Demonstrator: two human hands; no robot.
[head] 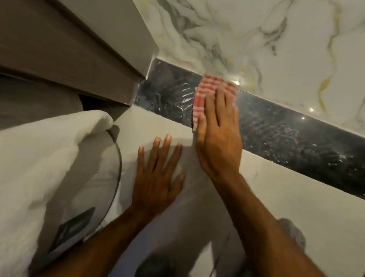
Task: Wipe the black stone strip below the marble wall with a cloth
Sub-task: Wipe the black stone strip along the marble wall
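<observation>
The right hand lies flat, fingers spread, pressing a red-checked cloth against the black stone strip, just under the marble wall. Below and left of it, the left hand rests open on the pale tile, gripping nothing. Wiping seems underway near the strip's left end; the next stroke calls for steady pressure, probably rightward along the streaked stone.

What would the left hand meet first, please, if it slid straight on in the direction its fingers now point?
The left hand lies flat on the pale surface with its fingers aimed up the picture. Going straight on, it would most likely first reach the lower edge of the black stone strip, just left of the red checked cloth.
</observation>
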